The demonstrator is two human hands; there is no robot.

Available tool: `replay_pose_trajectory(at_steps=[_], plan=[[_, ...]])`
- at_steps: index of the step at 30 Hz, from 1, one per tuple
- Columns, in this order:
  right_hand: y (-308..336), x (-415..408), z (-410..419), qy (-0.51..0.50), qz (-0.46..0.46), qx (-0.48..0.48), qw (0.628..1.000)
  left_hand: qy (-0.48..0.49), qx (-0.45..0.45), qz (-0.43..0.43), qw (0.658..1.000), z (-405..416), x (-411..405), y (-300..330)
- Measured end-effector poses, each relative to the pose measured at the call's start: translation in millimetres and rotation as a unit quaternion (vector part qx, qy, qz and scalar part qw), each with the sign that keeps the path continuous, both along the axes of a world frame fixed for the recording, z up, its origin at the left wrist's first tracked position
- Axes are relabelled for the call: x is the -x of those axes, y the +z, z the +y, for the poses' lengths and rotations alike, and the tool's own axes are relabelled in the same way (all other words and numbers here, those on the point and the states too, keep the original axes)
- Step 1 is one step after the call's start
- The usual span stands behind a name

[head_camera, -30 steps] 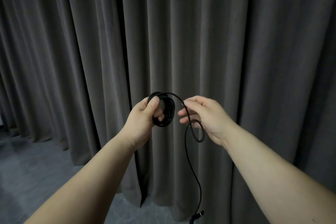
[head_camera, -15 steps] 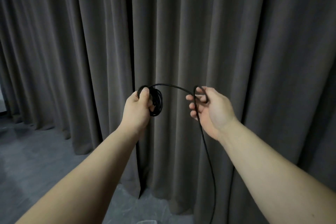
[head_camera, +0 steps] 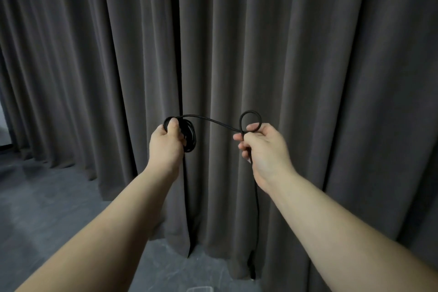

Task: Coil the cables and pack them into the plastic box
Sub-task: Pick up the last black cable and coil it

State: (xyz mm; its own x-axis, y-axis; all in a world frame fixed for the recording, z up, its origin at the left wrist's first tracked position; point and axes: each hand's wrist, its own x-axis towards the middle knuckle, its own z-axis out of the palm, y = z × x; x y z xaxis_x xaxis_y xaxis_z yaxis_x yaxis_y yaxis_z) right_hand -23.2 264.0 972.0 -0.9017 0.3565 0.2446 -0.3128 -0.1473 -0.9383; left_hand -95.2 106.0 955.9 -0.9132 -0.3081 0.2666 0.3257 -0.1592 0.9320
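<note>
My left hand [head_camera: 167, 143] grips a small coil of thin black cable [head_camera: 189, 136], thumb over its top. From the coil a strand runs right to my right hand [head_camera: 263, 149], which pinches the cable and holds a small round loop [head_camera: 250, 121] standing above the fingers. The rest of the cable hangs down from my right hand to its plug end [head_camera: 253, 272] near the floor. A sliver of the clear plastic box [head_camera: 200, 289] shows at the bottom edge.
A dark grey pleated curtain [head_camera: 237, 42] fills the background just behind my hands. Grey floor [head_camera: 47, 197] lies at the lower left.
My hands have moved apart and a little up. The loop in my right hand, which hung below the fingers, now stands above them, and the strand between my hands has drawn longer.
</note>
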Motion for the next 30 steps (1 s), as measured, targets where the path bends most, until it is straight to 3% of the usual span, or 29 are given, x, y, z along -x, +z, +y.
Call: replay_pose_trajectory(at_steps=[8,15,23,30], plan=[[-16.1,36.8,-37.9,-0.042,-0.024,-0.084,0.995,-0.017,0.025,0.007,1.0,-17.8,17.4,-4.4],[-29.5,56.5,-75.0,-0.091,-0.031,-0.005,0.995,-0.028,0.003,-0.044,0.999,-56.5,37.2,-17.6],[-32.9,66.8,-83.2,-0.206,-0.035,-0.017,0.978,-0.009,-0.028,-0.083,0.996,-87.4,47.6,-26.1],[-43.9,68.1,-91.2,-0.194,-0.083,-0.068,0.975,-0.059,-0.039,-0.062,0.996,-106.0,40.4,-26.3]])
